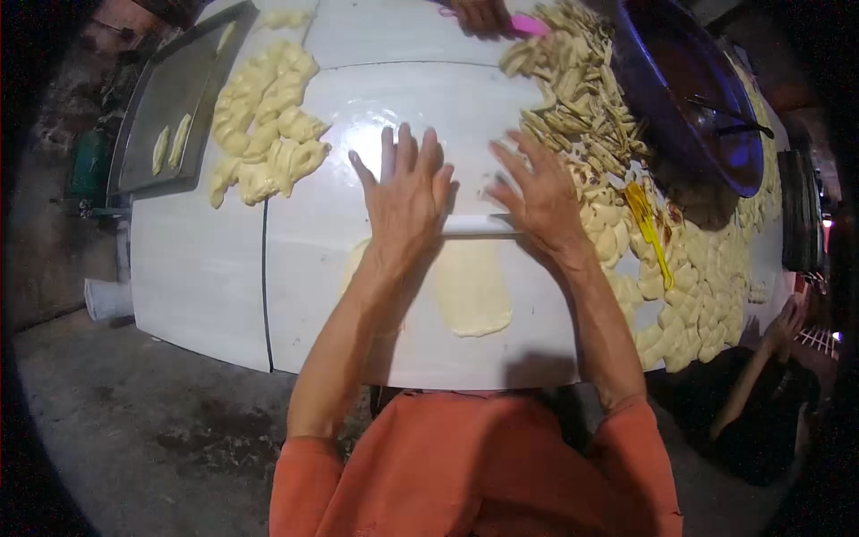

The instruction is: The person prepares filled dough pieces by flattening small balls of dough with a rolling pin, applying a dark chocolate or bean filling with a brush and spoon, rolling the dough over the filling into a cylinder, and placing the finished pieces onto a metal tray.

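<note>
My left hand (407,192) and my right hand (537,192) lie flat, fingers spread, on a white rolling pin (474,225) that crosses the white table (206,268). Under and in front of the pin lies a thin, pale yellow sheet of flattened dough (472,291). A second patch of flattened dough (353,268) shows beside my left wrist, partly hidden by my forearm.
Twisted dough pieces (268,121) are heaped at the far left beside a metal tray (170,98) holding two pieces. Filled dough strips (577,98) and flat dough rounds (707,277) cover the right side, with a yellow tool (651,233) and a dark blue bowl (693,98). Another person's hand (479,16) holds a pink tool at the far edge; another person sits at the lower right.
</note>
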The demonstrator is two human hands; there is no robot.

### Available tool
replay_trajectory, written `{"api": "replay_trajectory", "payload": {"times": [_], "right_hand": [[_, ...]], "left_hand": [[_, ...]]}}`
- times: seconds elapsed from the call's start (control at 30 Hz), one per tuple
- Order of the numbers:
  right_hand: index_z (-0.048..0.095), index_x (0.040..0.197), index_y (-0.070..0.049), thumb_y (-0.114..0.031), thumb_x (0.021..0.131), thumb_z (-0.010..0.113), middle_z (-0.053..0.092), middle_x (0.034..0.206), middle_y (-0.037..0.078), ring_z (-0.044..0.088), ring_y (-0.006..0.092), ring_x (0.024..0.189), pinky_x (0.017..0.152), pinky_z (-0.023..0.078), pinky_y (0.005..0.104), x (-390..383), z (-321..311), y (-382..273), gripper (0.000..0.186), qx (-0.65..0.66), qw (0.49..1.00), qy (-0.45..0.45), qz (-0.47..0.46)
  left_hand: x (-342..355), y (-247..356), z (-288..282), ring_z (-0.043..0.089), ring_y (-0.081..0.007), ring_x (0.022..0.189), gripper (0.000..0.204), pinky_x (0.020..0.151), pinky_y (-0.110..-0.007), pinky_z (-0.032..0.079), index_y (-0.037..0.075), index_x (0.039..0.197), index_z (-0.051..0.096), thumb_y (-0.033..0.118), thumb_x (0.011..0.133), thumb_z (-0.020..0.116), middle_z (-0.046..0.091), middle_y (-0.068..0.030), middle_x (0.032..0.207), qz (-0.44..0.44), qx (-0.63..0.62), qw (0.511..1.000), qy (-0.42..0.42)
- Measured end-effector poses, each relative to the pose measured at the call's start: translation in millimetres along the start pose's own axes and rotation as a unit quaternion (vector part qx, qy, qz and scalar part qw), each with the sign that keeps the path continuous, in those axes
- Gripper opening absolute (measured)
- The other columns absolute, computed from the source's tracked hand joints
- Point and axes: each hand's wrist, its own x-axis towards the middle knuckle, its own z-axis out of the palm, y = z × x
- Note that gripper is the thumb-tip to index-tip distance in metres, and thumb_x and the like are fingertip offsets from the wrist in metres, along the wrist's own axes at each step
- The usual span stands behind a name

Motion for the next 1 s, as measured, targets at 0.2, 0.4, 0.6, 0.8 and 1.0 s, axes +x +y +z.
{"api": "replay_trajectory", "payload": {"times": [0.2, 0.4, 0.6, 0.8, 1.0], "right_hand": [[0.063, 0.139, -0.012, -0.02, 0.093, 0.072, 0.064, 0.102, 0.013, 0.064, 0.0322, 0.089, 0.075, 0.054, 0.0439, -49.5, -3.5, -12.5, 0.048, 0.009, 0.995, -0.091, -0.049], [0.054, 0.148, -0.004, -0.022, 0.093, 0.072, 0.055, 0.143, 0.018, 0.056, 0.0337, 0.128, 0.105, 0.042, 0.0522, -57.3, -10.1, -34.8, 0.06, -0.108, 0.991, -0.003, 0.076], [0.038, 0.16, -0.005, -0.07, 0.099, 0.042, 0.033, 0.168, 0.013, 0.024, 0.0288, 0.158, 0.127, 0.006, 0.0626, -85.7, 2.4, -43.5, 0.088, -0.02, 0.976, -0.209, 0.053], [0.058, 0.141, -0.002, -0.039, 0.1, 0.064, 0.054, 0.148, 0.021, 0.051, 0.0361, 0.138, 0.12, 0.032, 0.057, -92.1, -33.5, -32.5, 0.055, 0.036, 0.993, -0.099, 0.061], [0.062, 0.132, -0.001, -0.016, 0.097, 0.064, 0.068, 0.114, 0.018, 0.064, 0.0352, 0.104, 0.092, 0.051, 0.0471, -139.0, -110.0, 51.2, 0.038, -0.287, 0.91, 0.088, 0.287]], "left_hand": [[4.4, -14.2, 1.8, 0.039, -0.0398, 0.147, 0.05, 0.113, -0.079, 0.016, 0.011, 0.148, 0.052, 0.033, 0.104, 0.055, 0.05, -0.0188, 0.154, -0.004, -0.037, 0.996, 0.084], [-67.8, 20.3, -62.1, 0.032, -0.04, 0.152, 0.062, 0.119, -0.076, 0.012, -0.002, 0.151, 0.046, 0.031, 0.1, 0.058, 0.042, -0.0213, 0.16, 0.081, -0.111, 0.986, -0.099], [-88.1, 45.5, -42.8, 0.025, -0.0341, 0.157, 0.081, 0.119, -0.076, 0.008, 0.002, 0.16, 0.031, 0.048, 0.099, 0.056, 0.029, -0.0178, 0.169, 0.05, -0.106, 0.972, -0.202], [-118.5, 42.5, -54.5, 0.03, -0.0401, 0.154, 0.079, 0.117, -0.078, 0.01, 0.002, 0.157, 0.038, 0.048, 0.098, 0.062, 0.039, -0.0201, 0.163, 0.087, -0.073, 0.981, -0.156], [-160.9, 66.3, -68.5, 0.033, -0.0423, 0.152, 0.069, 0.116, -0.079, 0.008, 0.002, 0.156, 0.04, 0.039, 0.101, 0.058, 0.04, -0.0238, 0.161, 0.102, -0.094, 0.971, -0.196]]}}
